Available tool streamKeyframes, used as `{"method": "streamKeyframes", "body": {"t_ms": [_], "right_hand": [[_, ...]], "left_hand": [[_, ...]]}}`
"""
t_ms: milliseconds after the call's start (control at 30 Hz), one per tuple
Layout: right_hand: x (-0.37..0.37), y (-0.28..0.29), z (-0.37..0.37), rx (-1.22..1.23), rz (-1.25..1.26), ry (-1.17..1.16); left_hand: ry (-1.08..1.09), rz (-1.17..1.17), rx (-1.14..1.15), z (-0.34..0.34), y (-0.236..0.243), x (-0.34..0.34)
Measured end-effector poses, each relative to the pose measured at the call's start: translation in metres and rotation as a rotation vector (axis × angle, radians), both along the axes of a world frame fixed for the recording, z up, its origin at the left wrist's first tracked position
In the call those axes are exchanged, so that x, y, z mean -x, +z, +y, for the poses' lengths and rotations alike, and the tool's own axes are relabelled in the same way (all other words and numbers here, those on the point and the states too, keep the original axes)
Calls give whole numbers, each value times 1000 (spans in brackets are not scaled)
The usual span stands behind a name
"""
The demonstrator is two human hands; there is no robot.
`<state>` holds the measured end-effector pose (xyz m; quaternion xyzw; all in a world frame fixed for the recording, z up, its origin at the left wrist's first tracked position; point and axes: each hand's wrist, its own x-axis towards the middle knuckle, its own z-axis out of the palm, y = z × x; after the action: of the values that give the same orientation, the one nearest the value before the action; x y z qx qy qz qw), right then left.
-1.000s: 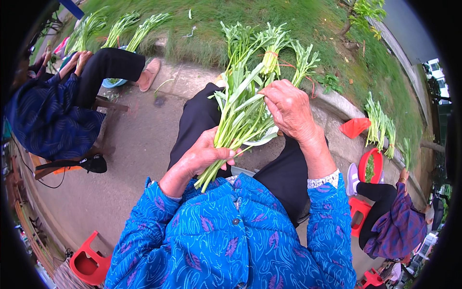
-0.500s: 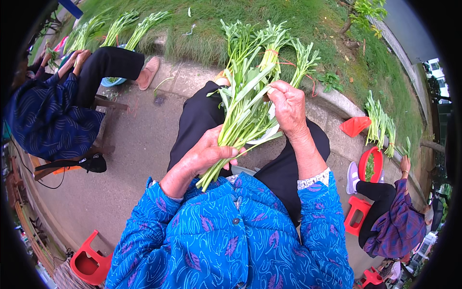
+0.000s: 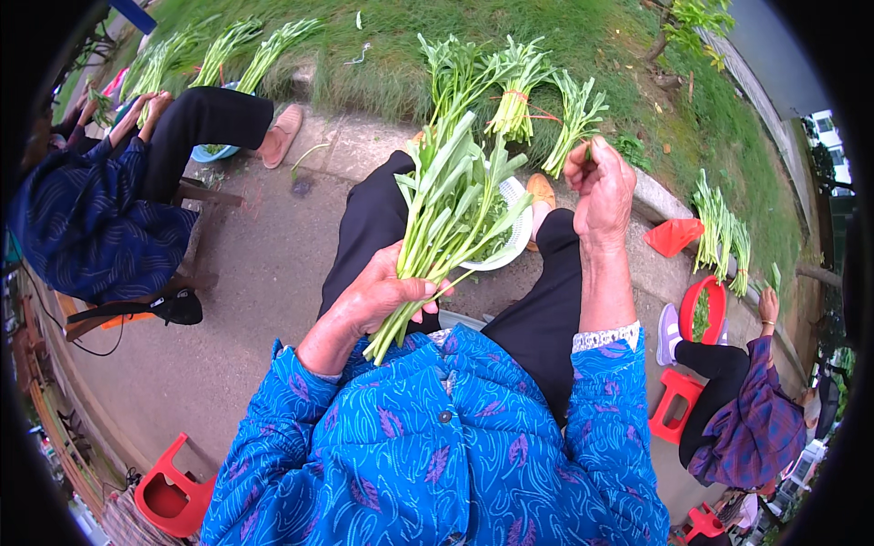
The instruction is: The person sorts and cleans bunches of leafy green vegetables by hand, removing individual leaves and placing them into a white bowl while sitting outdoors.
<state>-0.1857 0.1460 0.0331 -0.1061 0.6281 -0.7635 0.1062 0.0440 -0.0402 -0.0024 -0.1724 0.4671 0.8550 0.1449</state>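
Note:
A loose bunch of long-stemmed leafy greens (image 3: 437, 214) is gripped by its lower stems in my left hand (image 3: 387, 293), leaves pointing away from me. My right hand (image 3: 603, 196) is raised to the right, apart from the bunch, with thumb and fingertips pinched together. A speck of green shows at those fingertips, too small to make out. Beneath the bunch, between my knees, sits a white plastic basket (image 3: 521, 232) with green leaves in it, partly hidden by the stems.
Tied greens (image 3: 513, 114) and other bunches lie on the grass beyond the stone kerb (image 3: 350, 136). One person (image 3: 100, 214) sits at left by a blue basin (image 3: 214, 155); another (image 3: 751, 419) at right by a red basin (image 3: 715, 300). Red stools (image 3: 173, 496) stand on the pavement.
My right hand has moved away from the leaves, up and to the right. The bunch in my left hand has shifted slightly left, and more of the white basket shows.

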Motion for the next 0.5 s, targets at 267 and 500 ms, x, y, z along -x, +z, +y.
{"method": "streamKeyframes", "body": {"t_ms": [267,500], "right_hand": [[-35,-147,15,-857,350,235],[-8,-119,27,-390,336,0]], "left_hand": [[22,6,13,1,3,1],[36,-8,32,1,6,2]]}}
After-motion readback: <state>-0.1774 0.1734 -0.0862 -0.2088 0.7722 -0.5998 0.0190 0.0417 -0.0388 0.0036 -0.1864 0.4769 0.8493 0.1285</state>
